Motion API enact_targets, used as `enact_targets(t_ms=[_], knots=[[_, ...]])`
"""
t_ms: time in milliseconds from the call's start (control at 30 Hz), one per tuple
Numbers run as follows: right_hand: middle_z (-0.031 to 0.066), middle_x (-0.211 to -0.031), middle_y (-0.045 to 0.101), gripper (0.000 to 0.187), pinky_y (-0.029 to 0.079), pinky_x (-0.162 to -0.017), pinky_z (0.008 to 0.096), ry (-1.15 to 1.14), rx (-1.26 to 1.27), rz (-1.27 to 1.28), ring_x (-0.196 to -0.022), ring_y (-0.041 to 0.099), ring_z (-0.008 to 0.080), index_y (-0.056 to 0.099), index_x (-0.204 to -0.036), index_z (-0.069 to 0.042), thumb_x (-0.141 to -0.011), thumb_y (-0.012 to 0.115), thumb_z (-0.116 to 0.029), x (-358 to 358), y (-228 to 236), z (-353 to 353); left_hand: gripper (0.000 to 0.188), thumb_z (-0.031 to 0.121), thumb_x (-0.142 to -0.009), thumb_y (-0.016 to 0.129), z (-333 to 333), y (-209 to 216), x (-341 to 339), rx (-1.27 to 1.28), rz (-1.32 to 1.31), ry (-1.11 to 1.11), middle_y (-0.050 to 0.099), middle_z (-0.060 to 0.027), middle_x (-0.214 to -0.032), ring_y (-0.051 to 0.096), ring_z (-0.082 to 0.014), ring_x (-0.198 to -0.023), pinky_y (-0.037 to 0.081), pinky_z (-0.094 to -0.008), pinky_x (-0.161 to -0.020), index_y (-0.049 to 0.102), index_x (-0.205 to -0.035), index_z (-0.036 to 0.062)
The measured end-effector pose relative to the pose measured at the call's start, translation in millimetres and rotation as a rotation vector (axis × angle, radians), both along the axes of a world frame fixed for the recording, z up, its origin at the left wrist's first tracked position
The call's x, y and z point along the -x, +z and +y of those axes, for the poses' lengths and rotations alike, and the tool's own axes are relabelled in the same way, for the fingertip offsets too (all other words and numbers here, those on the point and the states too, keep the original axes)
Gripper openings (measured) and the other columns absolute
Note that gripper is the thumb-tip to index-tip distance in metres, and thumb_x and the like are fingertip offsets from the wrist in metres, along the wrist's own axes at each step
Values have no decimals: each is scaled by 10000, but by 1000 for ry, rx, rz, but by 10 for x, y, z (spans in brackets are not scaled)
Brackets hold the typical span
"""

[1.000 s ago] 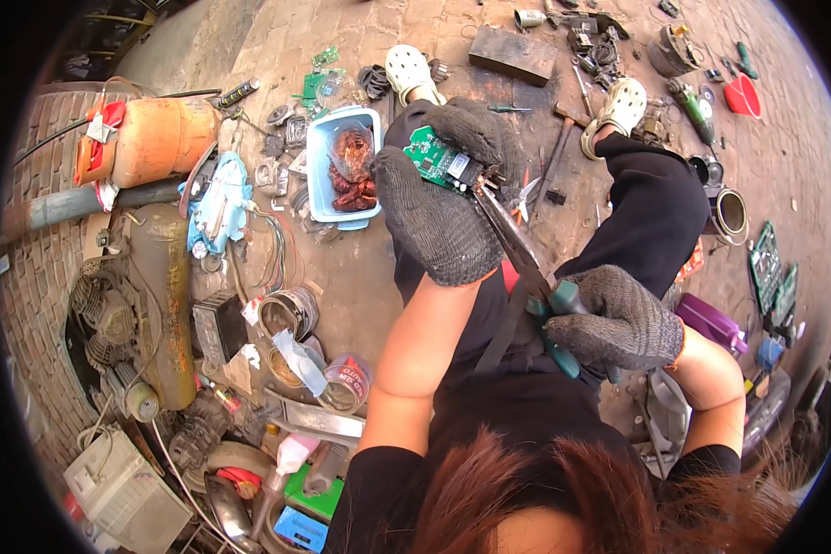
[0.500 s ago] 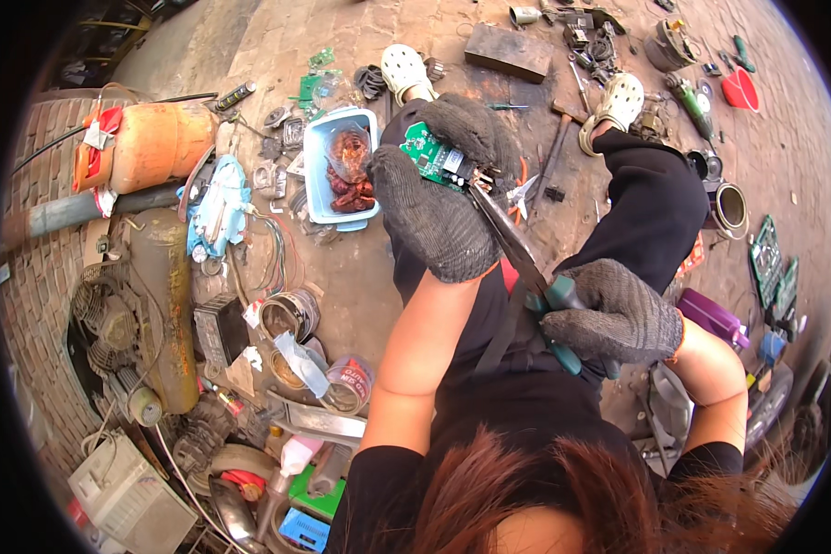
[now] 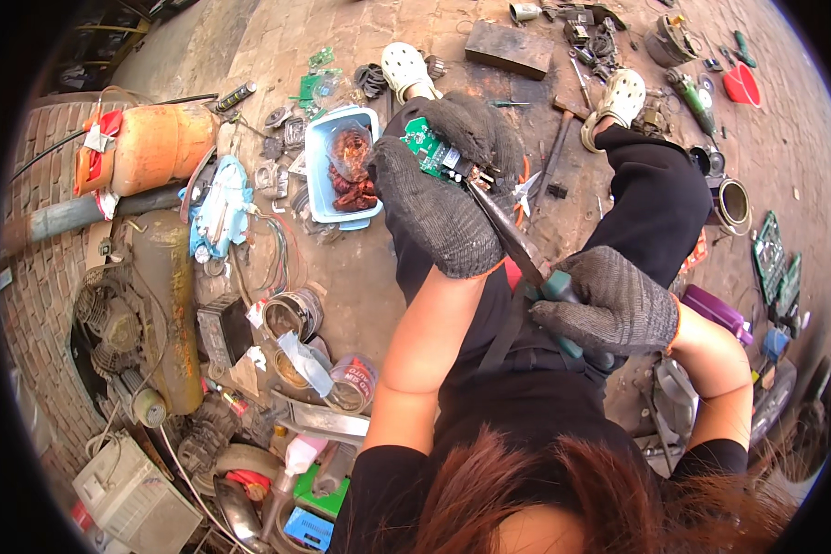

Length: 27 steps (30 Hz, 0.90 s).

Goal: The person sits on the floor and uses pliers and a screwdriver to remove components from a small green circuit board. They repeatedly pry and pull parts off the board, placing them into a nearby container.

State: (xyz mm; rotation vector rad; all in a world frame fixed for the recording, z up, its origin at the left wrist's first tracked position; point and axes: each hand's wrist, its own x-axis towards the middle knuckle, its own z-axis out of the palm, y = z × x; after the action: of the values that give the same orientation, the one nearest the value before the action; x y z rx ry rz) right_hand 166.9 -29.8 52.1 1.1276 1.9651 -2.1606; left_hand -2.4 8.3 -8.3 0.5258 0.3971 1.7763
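Both my hands wear dark grey knitted gloves. My left hand (image 3: 439,217) is closed on a green circuit board (image 3: 423,146), steadying it above my left leg. Grey glove fabric also shows along the board's far right side. Small parts, one with a white label, stand on the board near its lower right edge. Closed around the teal handles, my right hand (image 3: 609,305) grips a pair of pliers (image 3: 512,235). Their metal jaws point up and left, reaching the parts at the board's edge. Whether the jaws are clamped on a part is too small to tell.
A light blue basin (image 3: 316,185) with copper-coloured pieces stands left of my legs. Beyond my right hand lie a hammer (image 3: 556,148) and a metal block (image 3: 508,49). An orange gas cylinder (image 3: 162,138), open cans (image 3: 291,314) and scrap crowd the left. More boards (image 3: 771,254) lie far right.
My right hand and the pliers have shifted very slightly up and left. The board tilts a little differently in my left hand, and the jaws stay at its edge.
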Motion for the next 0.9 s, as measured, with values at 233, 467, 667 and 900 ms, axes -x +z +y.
enact_targets(t_ms=[233,467,667,900], knots=[[107,-513,520,332,409,-477,329,106,-380,-3,-460,535,163,601,-740,24,-878,662,-272,-103,-149,17,586,597,-912,441,-103,-53,-32,157,44,86,372,-51,-713,338,-184,-623,334,-307,-559,403,-729,42],[31,-547,573,252,409,-453,264,39,102,-32,-461,516,83,622,-816,8,-902,625,-229,-93,-22,88,554,593,-925,420,-80,58,-44,125,-243,-66,373,-50,-722,337,-185,-647,342,-294,-573,409,-767,61],[40,-496,551,398,418,-421,270,-50,187,-46,-432,549,96,653,-716,7,-879,656,-356,-115,-51,29,549,571,-942,396,-50,-8,-48,111,-182,-34,396,-65,-693,370,-197,-597,342,-316,-511,421,-758,54],[7,-582,586,246,362,-434,235,-67,436,-73,-485,498,56,669,-854,14,-880,638,-229,-155,6,87,558,584,-937,389,-64,4,-52,56,-124,-3,392,-55,-716,363,-190,-623,331,-309,-543,404,-737,63]])
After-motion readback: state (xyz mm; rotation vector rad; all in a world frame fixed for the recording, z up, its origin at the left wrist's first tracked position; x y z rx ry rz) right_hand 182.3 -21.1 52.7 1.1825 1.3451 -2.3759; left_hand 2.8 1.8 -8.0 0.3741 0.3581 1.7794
